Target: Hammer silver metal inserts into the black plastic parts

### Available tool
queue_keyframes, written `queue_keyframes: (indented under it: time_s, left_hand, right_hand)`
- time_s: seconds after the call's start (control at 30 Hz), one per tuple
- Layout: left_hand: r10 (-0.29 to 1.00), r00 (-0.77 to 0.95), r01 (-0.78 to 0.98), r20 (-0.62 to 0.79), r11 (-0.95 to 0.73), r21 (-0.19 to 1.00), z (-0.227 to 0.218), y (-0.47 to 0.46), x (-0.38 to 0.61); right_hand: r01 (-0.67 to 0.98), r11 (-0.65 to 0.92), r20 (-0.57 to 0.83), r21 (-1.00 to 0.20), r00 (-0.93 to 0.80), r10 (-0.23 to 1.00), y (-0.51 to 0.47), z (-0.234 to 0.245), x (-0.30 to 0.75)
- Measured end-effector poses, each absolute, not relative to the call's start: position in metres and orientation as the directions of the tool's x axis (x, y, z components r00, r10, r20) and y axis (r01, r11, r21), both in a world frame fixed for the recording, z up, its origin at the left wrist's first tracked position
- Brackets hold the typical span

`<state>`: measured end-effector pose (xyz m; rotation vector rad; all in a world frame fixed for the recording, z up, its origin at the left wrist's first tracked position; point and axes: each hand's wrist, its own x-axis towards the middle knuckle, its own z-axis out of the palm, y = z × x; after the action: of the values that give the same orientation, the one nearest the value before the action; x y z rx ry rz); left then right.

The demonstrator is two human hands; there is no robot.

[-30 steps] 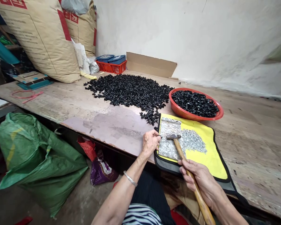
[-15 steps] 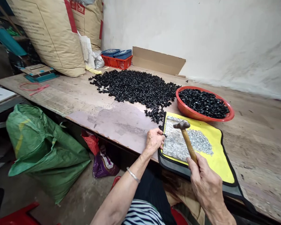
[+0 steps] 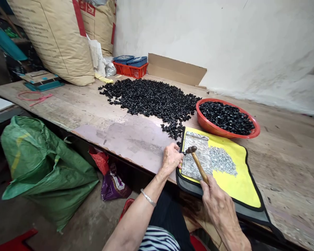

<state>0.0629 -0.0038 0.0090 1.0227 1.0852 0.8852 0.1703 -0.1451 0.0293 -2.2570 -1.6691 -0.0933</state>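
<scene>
Two hands (image 3: 171, 159), lower centre. One hammer (image 3: 198, 164). One bracelet (image 3: 148, 197). One red bowl (image 3: 211, 128), right. Two paper sacks (image 3: 54, 42), upper left. One green sack (image 3: 44, 170), lower left. One orange crate (image 3: 129, 70), two blue boxes (image 3: 137, 61) on it, top centre. One yellow mat (image 3: 240, 184), one grey plate (image 3: 191, 167) on it, lower right. One cardboard sheet (image 3: 175, 69), top centre. Black pieces (image 3: 149, 99), centre, too many to count.

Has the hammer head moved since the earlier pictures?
Yes. Against the metal plate, the hammer head has shifted left, toward the left hand, and now sits over the plate's left edge.
</scene>
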Motion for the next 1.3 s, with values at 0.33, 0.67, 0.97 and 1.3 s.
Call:
queue_keyframes:
  time_s: [0.33, 0.67, 0.97, 1.3]
  left_hand:
    - [0.934, 0.214, -0.068, -0.286, 0.307, 0.949, 0.015, -0.006, 0.061]
    - [0.93, 0.228, -0.084, -0.287, 0.313, 0.946, 0.016, -0.006, 0.061]
    - [0.935, 0.219, -0.084, -0.28, 0.304, 0.949, 0.012, -0.005, 0.062]
    - [0.937, 0.267, -0.271, -0.227, 0.299, 0.915, 0.016, -0.016, 0.049]
  right_hand:
    - [0.961, -0.24, 0.316, -0.139, 0.273, 0.909, -0.14, 0.046, 0.158]
    - [0.945, -0.305, 0.348, -0.121, 0.328, 0.878, -0.141, 0.04, 0.152]
    - [0.922, -0.355, 0.275, -0.156, 0.385, 0.881, -0.143, 0.033, 0.149]
    - [0.246, -0.38, -0.231, -0.892, 0.475, 0.849, -0.121, 0.039, 0.18]
